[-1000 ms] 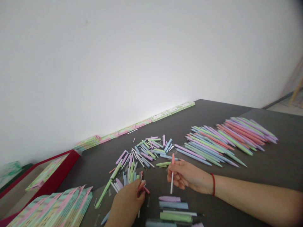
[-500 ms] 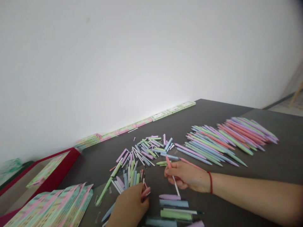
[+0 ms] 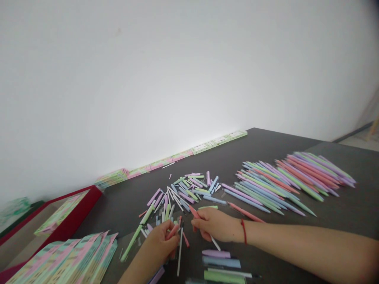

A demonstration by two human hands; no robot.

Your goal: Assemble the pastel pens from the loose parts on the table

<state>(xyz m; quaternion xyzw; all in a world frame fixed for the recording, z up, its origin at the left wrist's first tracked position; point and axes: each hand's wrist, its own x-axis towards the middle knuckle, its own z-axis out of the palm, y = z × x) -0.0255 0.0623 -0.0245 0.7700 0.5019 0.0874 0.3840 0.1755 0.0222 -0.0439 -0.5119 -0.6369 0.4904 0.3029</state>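
My left hand [image 3: 158, 245] is closed around a coral pen part [image 3: 172, 232] at the edge of a heap of loose pen parts [image 3: 180, 189]. Just right of its fingers is a white refill [image 3: 179, 254]; whether the hand touches it I cannot tell. My right hand [image 3: 218, 225], with a red cord at the wrist, pinches a coral pointed pen barrel [image 3: 194, 212]. A thin white refill [image 3: 216, 243] sticks out below that hand. Nearer me lie a purple tip piece [image 3: 216, 253], a blue tube [image 3: 222, 262] and a green tube [image 3: 225, 276].
Rows of pens [image 3: 266, 189] in pastel colours lie at the right, with a single coral pen [image 3: 245, 213] near my right wrist. Printed packs [image 3: 71, 258] overlap at the lower left, beside a red-walled box [image 3: 85, 205]. Flat boxes [image 3: 201, 148] line the wall.
My right hand has moved left with the coral barrel, closer to my left hand. The left hand has turned and risen slightly. A white refill now shows beside its fingers.
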